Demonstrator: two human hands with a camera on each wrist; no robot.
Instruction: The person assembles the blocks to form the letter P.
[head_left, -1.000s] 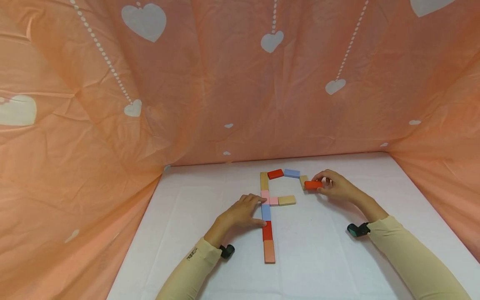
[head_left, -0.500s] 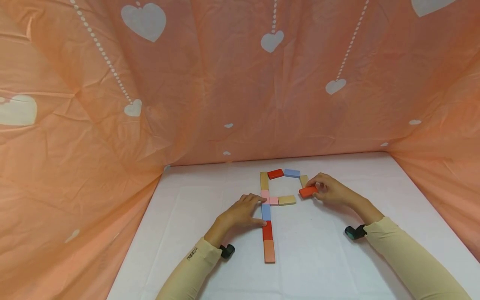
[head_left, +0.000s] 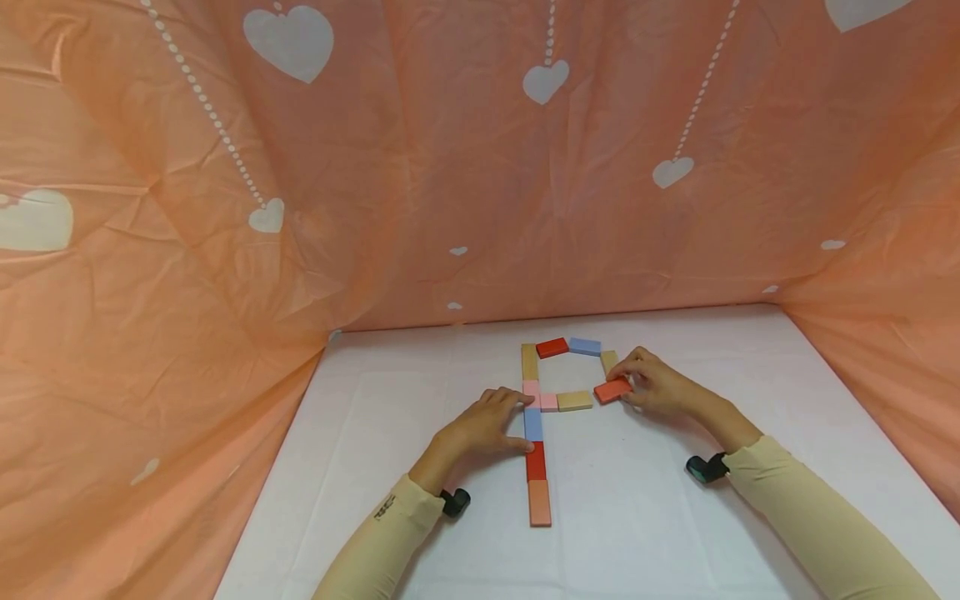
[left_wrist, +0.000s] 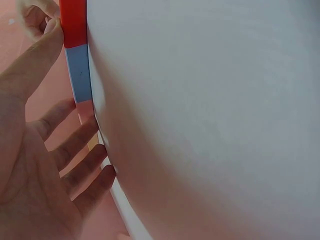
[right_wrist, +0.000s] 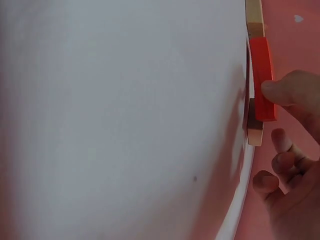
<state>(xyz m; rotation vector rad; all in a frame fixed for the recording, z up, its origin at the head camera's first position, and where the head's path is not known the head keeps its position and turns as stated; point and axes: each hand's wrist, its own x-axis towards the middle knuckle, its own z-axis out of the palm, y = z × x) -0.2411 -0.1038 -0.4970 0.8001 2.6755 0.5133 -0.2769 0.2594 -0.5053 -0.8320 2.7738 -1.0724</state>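
My right hand pinches an orange-red block between thumb and fingers. The block's left end sits close to the natural wood block of the short middle row, and its far side is near another wood block. My left hand rests along the vertical column with fingers spread. Its index fingertip touches the pink block, and its thumb is at the red block; a blue block lies between them. In the right wrist view, the held red block overlaps the wood block behind it.
A wood block tops the column and an orange block ends it. A red block and a blue one run along the far side. A small pink block joins the middle row. Orange curtain surrounds the white table.
My right hand has moved left and nearer with the orange-red block, from beside the right-hand wood block down toward the end of the middle row. My left hand has stayed still.
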